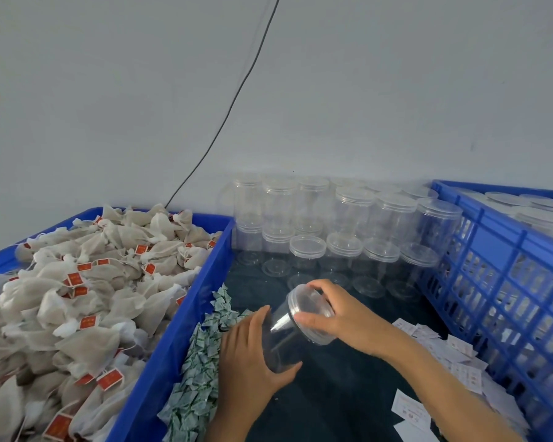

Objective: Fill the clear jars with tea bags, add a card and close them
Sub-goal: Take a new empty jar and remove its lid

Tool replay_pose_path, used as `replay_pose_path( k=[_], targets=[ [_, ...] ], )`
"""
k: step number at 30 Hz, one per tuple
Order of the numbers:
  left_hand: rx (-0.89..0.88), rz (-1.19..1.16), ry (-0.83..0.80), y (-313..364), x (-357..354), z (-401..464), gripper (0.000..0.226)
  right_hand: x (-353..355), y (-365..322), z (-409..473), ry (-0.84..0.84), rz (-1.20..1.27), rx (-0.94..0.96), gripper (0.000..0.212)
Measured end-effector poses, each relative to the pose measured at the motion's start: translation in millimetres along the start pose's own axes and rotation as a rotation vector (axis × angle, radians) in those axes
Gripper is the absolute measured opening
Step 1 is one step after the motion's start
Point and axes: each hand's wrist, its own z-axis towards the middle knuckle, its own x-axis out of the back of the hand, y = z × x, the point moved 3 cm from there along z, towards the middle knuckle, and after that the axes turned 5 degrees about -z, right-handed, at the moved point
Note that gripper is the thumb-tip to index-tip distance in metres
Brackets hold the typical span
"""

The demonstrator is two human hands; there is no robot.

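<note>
Left hand: the left hand (pixel 253 352) curls round the lower body of a clear jar (pixel 281 339), thumb under, fingers over.
Right hand: the right hand (pixel 339 317) grips the jar's lid (pixel 310 309), fingers wrapped over its rim.
Jar: tilted, lid end away from the person, held above the dark table (pixel 332 403).
Near edges: green-and-white sachets (pixel 201 362) line the left bin's wall; white cards (pixel 441 355) lie scattered along the crate's foot.
Open room: a bare dark strip between sachets and cards.
Left bin: a blue bin (pixel 173 339) heaped with tea bags (pixel 77 298).
Right: a blue slatted crate (pixel 498 282) holding lidded jars.
Far: stacked empty jars (pixel 342 231) against the grey wall (pixel 364 90); a black cable (pixel 237 97) runs down it.
</note>
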Motion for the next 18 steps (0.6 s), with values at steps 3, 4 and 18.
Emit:
replay_pose_path(
  k=[3, 4, 18],
  targets=[
    [0.094, -0.142, -0.094, 0.6, -3.2, -2.7, 0.101, 15.5, -1.3, -4.4, -0.038, -0.064, 0.093, 0.067],
    [0.109, -0.179, -0.115, 0.6, -4.7, -3.5, 0.101, 20.4, -2.4, -6.2, -0.058, -0.073, 0.119, 0.067],
    [0.165, -0.432, -0.480, -17.1, -2.0, -0.2, 0.092, 25.2, 1.9, -5.2, -0.392, -0.058, 0.276, 0.085]
  ],
)
